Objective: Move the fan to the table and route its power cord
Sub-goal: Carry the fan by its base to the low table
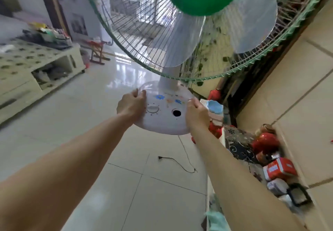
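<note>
A white desk fan with a green-rimmed wire cage, a green hub and pale blades is held up in the air in front of me, above the tiled floor. My left hand grips the left edge of its round base. My right hand grips the right edge of the base. The base carries a white dial, a dark hole and flower stickers. Its thin cord hangs from under the base down to the floor, and a dark stretch ends in a plug lying on the tiles.
A low cream cabinet with clutter on top stands at the left. Along the right wall sit red jars, boxes and a patterned black-and-white item. A small red stand is further back on the glossy floor.
</note>
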